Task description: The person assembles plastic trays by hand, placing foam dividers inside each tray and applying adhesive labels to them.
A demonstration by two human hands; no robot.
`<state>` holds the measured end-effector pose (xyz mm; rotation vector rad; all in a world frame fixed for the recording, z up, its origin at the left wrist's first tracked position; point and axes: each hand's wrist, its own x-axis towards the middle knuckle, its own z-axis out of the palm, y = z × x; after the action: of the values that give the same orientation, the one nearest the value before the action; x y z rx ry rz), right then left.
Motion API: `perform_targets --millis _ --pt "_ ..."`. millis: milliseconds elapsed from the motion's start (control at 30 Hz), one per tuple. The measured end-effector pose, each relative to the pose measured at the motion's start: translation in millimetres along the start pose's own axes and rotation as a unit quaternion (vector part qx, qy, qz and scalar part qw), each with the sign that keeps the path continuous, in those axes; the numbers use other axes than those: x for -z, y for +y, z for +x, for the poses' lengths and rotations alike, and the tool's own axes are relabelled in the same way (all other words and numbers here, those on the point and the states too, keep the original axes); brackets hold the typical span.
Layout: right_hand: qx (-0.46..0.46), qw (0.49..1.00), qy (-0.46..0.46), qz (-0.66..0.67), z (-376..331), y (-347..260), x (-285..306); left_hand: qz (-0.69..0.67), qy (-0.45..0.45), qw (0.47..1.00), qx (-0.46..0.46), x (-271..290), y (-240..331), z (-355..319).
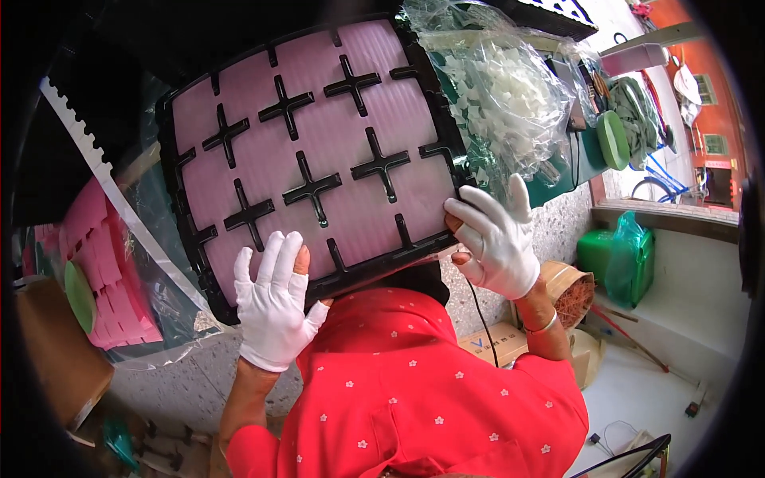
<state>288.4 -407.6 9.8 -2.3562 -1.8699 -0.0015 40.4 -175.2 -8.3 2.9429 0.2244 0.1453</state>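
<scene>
A large black plastic frame (362,267) with plus-shaped dividers lies over a ribbed pink sheet (343,119), tilted on the table in front of me. My left hand (275,307), in a white glove with bare fingertips showing, rests on the frame's near left edge. Its fingers are stretched out and its thumb points along the front edge. At the near right corner is my right hand (498,243), gloved the same way. Its fingers are spread against the frame's side, with the bare index tip and thumb apart around the corner. Undersides of the frame are hidden.
Clear bags of white scraps (518,92) sit right of the frame, beside a green round dish (612,140). Stacked pink pieces (103,263) and a cardboard box (60,350) stand at left. A black cable (482,319) hangs near my right arm. A green container (594,259) stands lower right.
</scene>
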Motion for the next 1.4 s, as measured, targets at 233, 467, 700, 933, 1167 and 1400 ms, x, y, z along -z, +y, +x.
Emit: perform_targets --millis 233,467,700,933,1167,1400 --pt "-0.079 0.987 0.137 0.027 9 10 -3 0.002 0.004 1.0 -0.008 1 -1 1" --pt "-0.006 0.999 -0.018 0.051 21 -17 -12 0.008 0.024 1.0 -0.003 -4 1 -3" --pt "0.002 0.999 0.02 0.028 21 -3 -4 -0.019 0.031 0.999 0.006 0 2 -15" --pt "-0.038 0.994 0.107 0.002 63 -13 13 -0.01 0.116 0.992 0.054 30 -27 -1" --pt "-0.031 0.999 0.02 -0.039 101 5 -13 0.087 0.036 0.99 0.108 15 -68 29" --pt "-0.069 0.99 0.118 0.03 88 14 -9 0.038 0.126 0.98 0.152 25 -75 -4"
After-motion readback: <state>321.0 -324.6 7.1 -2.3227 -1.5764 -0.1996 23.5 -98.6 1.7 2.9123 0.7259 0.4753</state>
